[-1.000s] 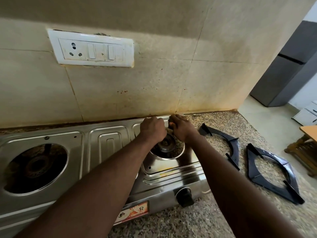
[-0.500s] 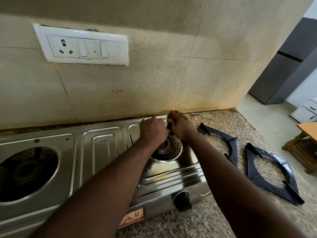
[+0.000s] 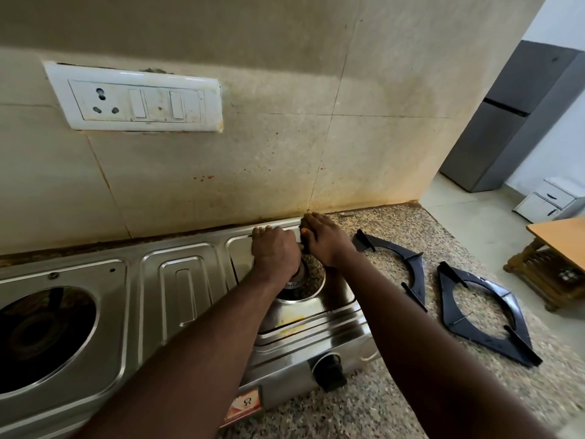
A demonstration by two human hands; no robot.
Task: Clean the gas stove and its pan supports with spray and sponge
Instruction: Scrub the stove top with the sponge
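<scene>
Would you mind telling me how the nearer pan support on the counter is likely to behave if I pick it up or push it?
The pan support looks like rigid dark metal, so probably stiff and fairly heavy. It lies flat on the counter, so it should slide, not roll or tip.

The glossy ribbed steel stove top (image 3: 177,280) gleams; two black pan supports (image 3: 484,315), seemingly matt metal, lie on the speckled stone bench (image 3: 395,223).

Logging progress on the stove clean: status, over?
Left hand braced on stove. Right hand pressing sponge at its back right corner. Both pan supports off, on counter. Nothing blocking.
</scene>
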